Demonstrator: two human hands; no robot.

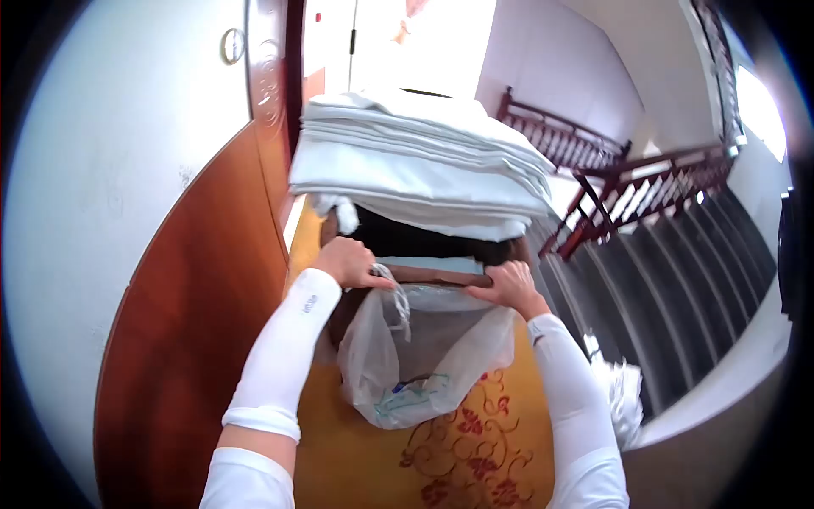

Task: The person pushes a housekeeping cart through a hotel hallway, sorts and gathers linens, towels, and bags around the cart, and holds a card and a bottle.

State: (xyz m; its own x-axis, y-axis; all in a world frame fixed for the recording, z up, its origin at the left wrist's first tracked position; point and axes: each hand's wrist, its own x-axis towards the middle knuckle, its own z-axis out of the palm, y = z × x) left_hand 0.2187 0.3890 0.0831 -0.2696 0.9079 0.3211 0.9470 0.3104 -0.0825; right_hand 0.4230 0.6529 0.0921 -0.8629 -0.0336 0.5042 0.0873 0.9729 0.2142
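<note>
My left hand (pixel 346 264) and my right hand (pixel 509 287) grip the two ends of a brown cart handle (pixel 428 275), fingers wrapped over it. A translucent plastic bag (pixel 373 348) hangs from the handle on my side, with a few small items low inside that I cannot make out. Its knotted loop (pixel 400 305) lies beside my left thumb. Beyond the handle, a tall stack of folded white linens (pixel 415 170) rests on top of the cart. Both forearms wear white sleeves.
Wooden panelling (pixel 191 339) runs along the wall at left. Dark stairs (pixel 670 280) with a brown wooden railing (pixel 644 191) lie at right. White cloth or plastic (pixel 621 394) sits by the stair edge. The floor carpet (pixel 475 450) is golden with red flowers.
</note>
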